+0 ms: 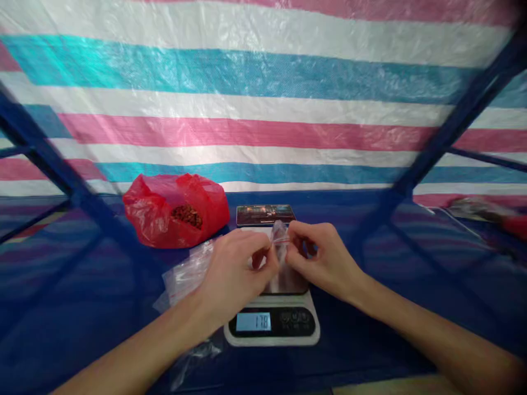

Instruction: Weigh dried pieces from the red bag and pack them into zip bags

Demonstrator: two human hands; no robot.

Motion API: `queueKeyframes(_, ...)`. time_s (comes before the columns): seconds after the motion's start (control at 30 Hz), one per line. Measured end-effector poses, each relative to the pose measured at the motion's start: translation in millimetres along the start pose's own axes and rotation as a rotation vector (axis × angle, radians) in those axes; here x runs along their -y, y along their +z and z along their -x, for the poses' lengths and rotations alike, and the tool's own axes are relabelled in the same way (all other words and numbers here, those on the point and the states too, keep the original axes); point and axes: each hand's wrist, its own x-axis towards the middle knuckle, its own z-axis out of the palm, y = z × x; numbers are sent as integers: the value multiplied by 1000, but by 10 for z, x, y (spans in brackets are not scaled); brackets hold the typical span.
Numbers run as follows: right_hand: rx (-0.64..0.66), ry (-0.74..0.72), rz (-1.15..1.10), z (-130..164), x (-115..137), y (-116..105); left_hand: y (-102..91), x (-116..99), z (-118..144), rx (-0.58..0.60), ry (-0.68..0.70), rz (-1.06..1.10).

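Backdrop: striped plastic sheet (263,131) in pink, white and blue, creased and glossy, filling the upper view. Below it, a dark blue desk (354,345). Blue metal frame (457,115) rises on both sides, dark and slightly blurred.

Red plastic bag (148,227) on the desk, far left of centre, mouth open; brown dried pieces (187,216) show inside. Digital scale (284,301) at centre, white body, dark control strip nearest the wearer.

Person's left hand (241,263) over the scale's left side, thumb and forefinger pinching the left edge of a small clear zip bag. Right hand (323,258) over the plate's right side, thumb and index finger pinching the opposite edge, remaining fingers curled.

Stack of clear bags (185,277) left of the scale, partly under the left forearm and hand. Loose clear plastic (195,356) nearer the wearer. Smartphone (257,217) just behind the scale, screen lit.

Small clear zip bag (281,240) upright between the fingertips, above the plate; cannot tell whether its base touches. Smallest: lit display (253,321), apparently 17.8.
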Motion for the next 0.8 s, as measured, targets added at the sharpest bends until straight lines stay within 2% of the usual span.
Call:
queueKeyframes(0.17,37,83,-39,-20,-64,-25,-20,-16,-11,65,22,69)
queueKeyframes(0.27,16,110,-43,-10,-87,-8,-9,-11,-10,14,40,69)
queueKeyframes(0.37,-76,58,-16,8,-76,-2,-1,0,-9,-50,51,73)
queueKeyframes(0.53,-225,-93,-3,14,-58,-31,-22,37,-22,-2,52,194)
queueKeyframes(0.6,-259,-82,-83,7,-66,-41,-17,77,-30,-38,-27,252)
queueKeyframes(0.7,-251,-19,-294,-15,-64,-50,16,159,-56,-152,-222,379)
queueKeyframes(0.8,-223,51,-499,-51,-31,-61,39,205,-105,-149,-396,650)
